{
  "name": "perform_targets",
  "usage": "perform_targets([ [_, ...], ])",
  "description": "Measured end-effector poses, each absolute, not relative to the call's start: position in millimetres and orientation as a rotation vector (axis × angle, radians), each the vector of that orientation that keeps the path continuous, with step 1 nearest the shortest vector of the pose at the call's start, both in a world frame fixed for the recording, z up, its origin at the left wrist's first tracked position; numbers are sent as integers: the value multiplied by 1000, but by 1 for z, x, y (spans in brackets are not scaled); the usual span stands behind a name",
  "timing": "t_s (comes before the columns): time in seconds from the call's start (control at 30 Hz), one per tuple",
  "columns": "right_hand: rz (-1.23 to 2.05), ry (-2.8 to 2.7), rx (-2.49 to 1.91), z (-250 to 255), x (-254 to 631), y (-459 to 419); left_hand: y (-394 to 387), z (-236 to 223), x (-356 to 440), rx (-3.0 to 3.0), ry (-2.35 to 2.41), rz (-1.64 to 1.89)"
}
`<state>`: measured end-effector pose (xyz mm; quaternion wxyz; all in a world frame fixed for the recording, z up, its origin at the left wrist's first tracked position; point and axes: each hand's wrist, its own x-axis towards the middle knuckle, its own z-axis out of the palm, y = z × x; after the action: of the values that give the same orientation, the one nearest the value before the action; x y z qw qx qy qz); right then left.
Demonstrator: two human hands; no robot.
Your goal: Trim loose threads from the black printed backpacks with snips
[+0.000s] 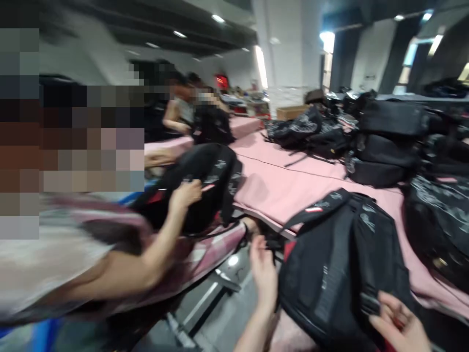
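Note:
A black backpack (340, 269) with a red-and-white tag lies on the edge of a pink-covered table (278, 186) in front of me. My left hand (263, 274) is at its left side, and the fingers seem to pinch a black strap there. At the bag's lower right, my right hand (399, 325) curls its fingers on a strap buckle. The picture is smeared by motion.
A person on my left, in a pink plaid sleeve (110, 264), grips another black backpack (208, 181). Several more black backpacks (388, 142) are piled across the table's far and right side. Other people sit further back, near a white pillar (289, 54).

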<state>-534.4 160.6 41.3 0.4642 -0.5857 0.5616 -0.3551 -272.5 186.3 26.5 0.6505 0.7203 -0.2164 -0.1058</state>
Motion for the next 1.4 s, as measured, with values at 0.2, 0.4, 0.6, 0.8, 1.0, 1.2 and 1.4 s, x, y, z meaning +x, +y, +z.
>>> perform_targets([
  [0.2, -798, 1137, -1053, 32, -497, 176, 217, 49, -315, 1553, -754, -584],
  [0.4, -745, 1132, -1112, 45, -498, 179, 212, 57, -353, 1267, -819, -1300],
  [0.6, -752, 1122, -1263, 50, -503, 179, 208, 63, -353, 1317, -954, -1229],
  [0.8, -704, 1087, -1543, 48, -509, 183, 203, 65, -359, 1487, -955, -1024],
  [1.0, -789, 1127, -2013, 66, -530, 170, 206, 60, -369, 1585, -746, -1015],
  [1.2, -704, 1029, -2628, 94, -533, 154, 206, 70, -372, 1661, -842, -941],
  [1.4, -590, 1017, -2726, 102, -529, 149, 209, 65, -374, 1580, -882, -899],
])
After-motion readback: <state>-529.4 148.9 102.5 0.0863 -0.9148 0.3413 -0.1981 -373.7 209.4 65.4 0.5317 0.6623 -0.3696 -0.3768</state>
